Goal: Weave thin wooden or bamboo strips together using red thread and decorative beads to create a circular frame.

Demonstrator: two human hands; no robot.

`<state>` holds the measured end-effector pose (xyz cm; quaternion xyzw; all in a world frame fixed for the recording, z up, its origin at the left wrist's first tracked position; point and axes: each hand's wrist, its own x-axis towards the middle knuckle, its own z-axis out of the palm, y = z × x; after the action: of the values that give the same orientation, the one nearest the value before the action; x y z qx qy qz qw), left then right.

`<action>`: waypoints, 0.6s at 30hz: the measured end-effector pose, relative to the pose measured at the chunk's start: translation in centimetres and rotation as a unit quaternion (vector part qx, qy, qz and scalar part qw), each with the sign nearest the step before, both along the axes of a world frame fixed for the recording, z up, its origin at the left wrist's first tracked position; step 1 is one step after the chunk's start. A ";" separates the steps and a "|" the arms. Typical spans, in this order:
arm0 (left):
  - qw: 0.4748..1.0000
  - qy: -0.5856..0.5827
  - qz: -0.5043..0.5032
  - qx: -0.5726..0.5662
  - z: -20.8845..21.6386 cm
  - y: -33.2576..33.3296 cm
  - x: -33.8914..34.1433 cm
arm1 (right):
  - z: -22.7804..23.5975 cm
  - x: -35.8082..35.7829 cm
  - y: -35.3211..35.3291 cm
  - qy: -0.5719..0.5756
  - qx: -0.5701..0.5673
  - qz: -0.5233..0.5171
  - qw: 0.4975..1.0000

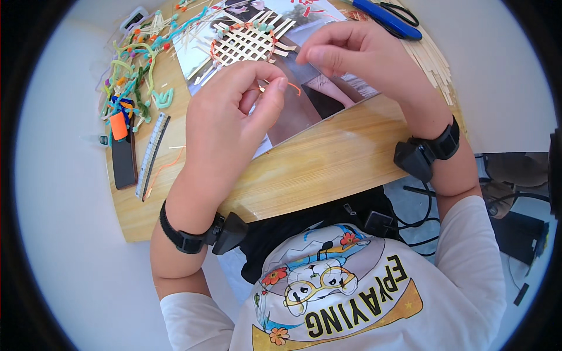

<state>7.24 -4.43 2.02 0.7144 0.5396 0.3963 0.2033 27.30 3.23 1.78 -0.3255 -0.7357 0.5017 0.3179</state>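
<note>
My left hand [228, 111] is closed, thumb and forefinger together. A short, curved orange thread [295, 89] comes out by its fingertips. My right hand [357, 52] hovers to the right with its fingers curled into a pinch; whatever it may hold is too small to see. Just beyond my left hand lies a woven lattice of pale flat strips [243, 44], ringed with orange and teal thread, its strip ends sticking out unevenly. It rests on a printed magazine sheet [293, 117], partly covered by my hands.
Colourful twisted pipe cleaners [132, 76] heap at the left of the wooden table [328, 169]. Near them lie a dark phone [123, 161], a clear ruler [153, 155] and a loose orange thread [164, 168]. Blue-handled pliers [389, 20] and pale flat sticks [430, 64] are at the far right.
</note>
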 end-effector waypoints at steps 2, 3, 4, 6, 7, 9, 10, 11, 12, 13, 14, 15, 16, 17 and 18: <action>1.000 0.016 -0.008 0.017 -0.2 0.1 0.0 | 0.5 -0.2 -1.0 -0.040 -0.078 0.017 0.996; 1.000 0.016 -0.007 0.018 -0.2 0.0 0.2 | 0.3 -0.3 -1.3 -0.040 -0.077 0.017 0.996; 1.000 0.000 -0.007 -0.001 -0.2 -0.1 0.4 | -0.2 -0.4 -1.4 -0.045 -0.038 0.039 0.997; 1.000 -0.017 -0.005 -0.016 -0.3 -0.2 0.6 | -0.4 -0.5 -1.6 -0.052 0.004 0.063 0.997; 0.999 -0.028 -0.013 -0.023 -0.7 -0.2 0.6 | -0.2 -0.5 -1.5 -0.076 -0.016 0.074 0.994; 0.999 -0.044 -0.018 -0.024 -1.1 0.0 0.6 | -0.2 -0.2 -1.2 -0.104 -0.031 0.086 0.990; 0.999 -0.029 -0.020 -0.040 -1.1 -0.1 0.7 | -0.2 -0.1 -1.2 -0.098 -0.060 0.094 0.989; 0.998 -0.015 -0.020 -0.055 -1.2 -0.2 0.7 | -0.1 0.0 -1.0 -0.093 -0.089 0.102 0.986; 0.998 -0.019 -0.016 -0.051 -1.2 -0.2 0.8 | 0.1 0.1 -0.9 -0.097 -0.085 0.106 0.986; 0.998 -0.028 -0.023 -0.058 -1.3 -0.2 0.8 | 0.3 0.1 -0.8 -0.099 -0.104 0.103 0.984; 0.997 -0.036 -0.032 -0.068 -1.3 -0.3 0.7 | 0.6 0.0 -0.9 -0.100 -0.125 0.099 0.982; 0.996 -0.044 -0.038 -0.067 -1.4 -0.3 0.6 | 0.7 -0.1 -0.9 -0.104 -0.123 0.102 0.982; 0.996 -0.048 -0.034 -0.064 -1.3 -0.3 0.4 | 0.6 -0.2 -0.9 -0.091 -0.144 0.098 0.980; 0.996 -0.036 -0.044 -0.073 -1.0 -0.3 0.2 | 0.6 -0.3 -0.9 -0.079 -0.167 0.093 0.978; 0.995 -0.024 -0.053 -0.082 -0.9 -0.3 0.0 | 0.6 -0.4 -0.8 -0.067 -0.189 0.089 0.976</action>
<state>7.28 -4.73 1.16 0.7129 0.5268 0.3566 0.2951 26.92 2.38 2.38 -0.3462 -0.6732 0.6348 0.1548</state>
